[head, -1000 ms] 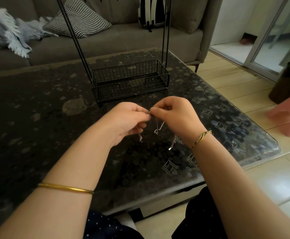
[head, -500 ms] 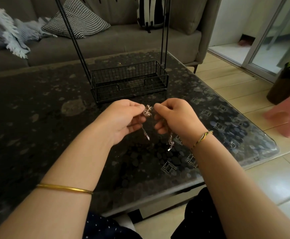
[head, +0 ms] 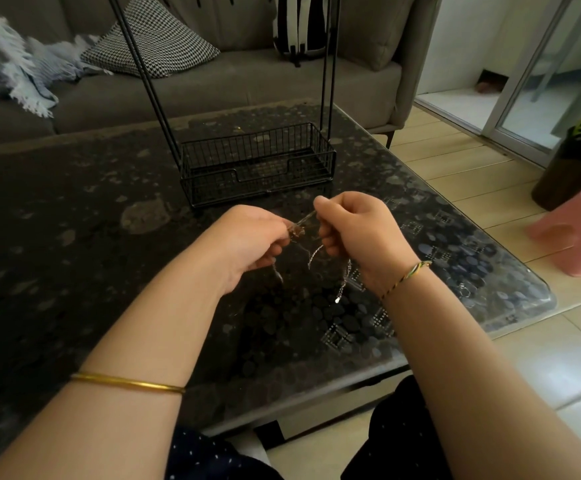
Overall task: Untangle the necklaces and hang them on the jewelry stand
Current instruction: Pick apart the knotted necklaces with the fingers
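I see both hands raised over the dark table (head: 74,244), close together with a small gap between them. The left hand (head: 251,237) has its fingers curled and pinches the knotted clump of the necklaces (head: 297,231) at its fingertips. The right hand (head: 358,233), just to the right of it, is closed like a fist around strands of the same tangle, thumb on top. A short taut length runs between the 2 hands.

Below the right hand, 2 thin silver chains hang free in the air, the longer one ending under its wrist. Another loose end dangles under the left hand.

The jewelry stand (head: 258,164), a black wire basket with thin upright rods, sits on the table just beyond both hands.

A gold bangle (head: 126,382) circles the left forearm and a woven bracelet (head: 407,276) the right wrist. A pink stool (head: 580,230) stands on the floor well to the right of the right hand.
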`<state>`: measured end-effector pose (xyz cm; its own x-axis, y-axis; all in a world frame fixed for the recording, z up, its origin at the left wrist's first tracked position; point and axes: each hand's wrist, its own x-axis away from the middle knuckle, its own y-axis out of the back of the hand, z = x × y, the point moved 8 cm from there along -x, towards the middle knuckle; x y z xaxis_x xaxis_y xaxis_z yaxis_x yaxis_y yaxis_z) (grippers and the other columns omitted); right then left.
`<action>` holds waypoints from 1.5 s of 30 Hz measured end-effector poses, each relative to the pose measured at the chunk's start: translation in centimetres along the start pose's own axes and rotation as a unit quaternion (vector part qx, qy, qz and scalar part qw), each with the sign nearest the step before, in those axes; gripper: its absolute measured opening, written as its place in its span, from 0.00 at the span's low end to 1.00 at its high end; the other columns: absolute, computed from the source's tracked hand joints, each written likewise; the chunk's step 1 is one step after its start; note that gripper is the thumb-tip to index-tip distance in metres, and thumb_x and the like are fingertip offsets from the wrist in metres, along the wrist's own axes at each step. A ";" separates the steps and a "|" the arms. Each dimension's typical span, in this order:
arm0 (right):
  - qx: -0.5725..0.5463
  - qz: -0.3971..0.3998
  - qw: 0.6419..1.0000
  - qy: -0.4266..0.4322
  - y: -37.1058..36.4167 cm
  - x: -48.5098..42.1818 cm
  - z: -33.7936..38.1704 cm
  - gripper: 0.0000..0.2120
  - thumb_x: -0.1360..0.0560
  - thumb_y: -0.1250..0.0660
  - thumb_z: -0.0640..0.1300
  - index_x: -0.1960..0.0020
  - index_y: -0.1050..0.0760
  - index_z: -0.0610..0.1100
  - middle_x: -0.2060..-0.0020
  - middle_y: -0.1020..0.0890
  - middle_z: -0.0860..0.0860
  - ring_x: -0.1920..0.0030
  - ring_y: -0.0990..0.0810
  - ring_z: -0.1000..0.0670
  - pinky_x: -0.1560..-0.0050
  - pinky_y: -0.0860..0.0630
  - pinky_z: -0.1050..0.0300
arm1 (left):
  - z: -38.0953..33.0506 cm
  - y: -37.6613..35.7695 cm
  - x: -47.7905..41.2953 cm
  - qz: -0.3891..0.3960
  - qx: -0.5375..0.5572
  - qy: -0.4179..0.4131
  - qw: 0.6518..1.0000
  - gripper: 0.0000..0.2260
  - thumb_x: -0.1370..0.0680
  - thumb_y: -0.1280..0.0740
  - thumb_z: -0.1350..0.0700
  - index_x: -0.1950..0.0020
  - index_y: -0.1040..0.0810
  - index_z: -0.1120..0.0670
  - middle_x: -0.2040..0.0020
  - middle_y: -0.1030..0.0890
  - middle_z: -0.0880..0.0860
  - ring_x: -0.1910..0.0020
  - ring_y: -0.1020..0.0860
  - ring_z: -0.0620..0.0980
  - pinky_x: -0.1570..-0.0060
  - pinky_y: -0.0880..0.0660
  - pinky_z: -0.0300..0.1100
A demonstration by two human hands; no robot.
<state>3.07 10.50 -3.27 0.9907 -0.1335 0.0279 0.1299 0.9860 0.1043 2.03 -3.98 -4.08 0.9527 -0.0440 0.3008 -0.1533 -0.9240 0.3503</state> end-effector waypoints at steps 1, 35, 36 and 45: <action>0.002 -0.004 1.000 0.005 0.1 0.0 0.0 0.11 0.22 0.36 0.45 0.60 0.28 0.41 0.73 0.27 0.51 0.74 0.29 0.56 0.73 0.30 0.65 | 0.0 0.1 -0.1 -0.012 -0.019 -0.005 1.000 0.11 0.23 0.36 0.64 0.58 0.19 0.51 0.58 0.20 0.52 0.58 0.24 0.46 0.50 0.22 0.43; 0.096 -0.008 0.994 -0.049 1.0 -0.7 -1.3 0.08 0.21 0.40 0.38 0.58 0.26 0.44 0.69 0.26 0.50 0.73 0.27 0.54 0.74 0.31 0.63 | -0.5 0.9 0.7 -0.023 0.246 0.013 0.969 0.10 0.20 0.42 0.65 0.51 0.21 0.56 0.60 0.21 0.52 0.79 0.32 0.40 0.73 0.29 0.35; 0.091 -0.013 0.995 -0.048 1.1 -0.6 -1.2 0.09 0.21 0.40 0.38 0.58 0.25 0.43 0.69 0.26 0.50 0.73 0.28 0.54 0.74 0.32 0.64 | -0.5 1.0 0.7 -0.026 0.235 0.013 0.972 0.11 0.20 0.42 0.65 0.51 0.21 0.56 0.59 0.20 0.52 0.78 0.32 0.40 0.76 0.31 0.33; 0.025 -0.067 0.997 -0.027 2.0 -0.6 -0.8 0.09 0.23 0.38 0.39 0.58 0.20 0.44 0.73 0.25 0.54 0.73 0.30 0.57 0.73 0.31 0.65 | -0.7 1.2 0.3 -0.062 -0.001 -0.036 0.997 0.13 0.23 0.38 0.67 0.49 0.18 0.53 0.60 0.24 0.51 0.67 0.31 0.44 0.70 0.33 0.35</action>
<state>2.78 12.64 -3.90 0.9608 -0.2698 0.0637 0.2569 0.9530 0.1608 1.99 -4.83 -2.95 0.9808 0.0441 0.1898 -0.0325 -0.9236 0.3821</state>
